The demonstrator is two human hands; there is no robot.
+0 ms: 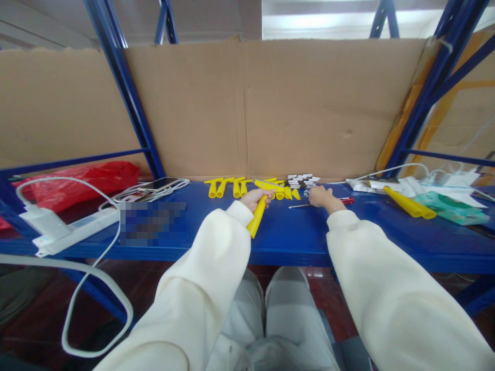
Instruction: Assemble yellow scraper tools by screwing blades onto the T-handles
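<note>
My left hand [256, 198] is closed round a yellow T-shaped plastic tool [257, 219], its hollow-looking handle slanting down toward the table's front edge. To the right, my right hand [320, 197] reaches down with curled fingers beside some small metal pieces [307, 194]; what its fingertips hold, if anything, is hidden. A screwdriver with a red handle [348, 200] lies under or just in front of that hand, its shaft pointing left. Small yellow wedge-shaped pieces [295, 194] rest between the hands. Behind them is a stack of small black-and-white packets [302, 181].
More yellow T-shaped tools [236, 187] line the back of the blue table [286, 234] against a cardboard wall [309, 108]. At left are a white power strip [88, 226], cables and a red bag [85, 183]. At right lie yellow tubes [410, 203] and a green packet [450, 207].
</note>
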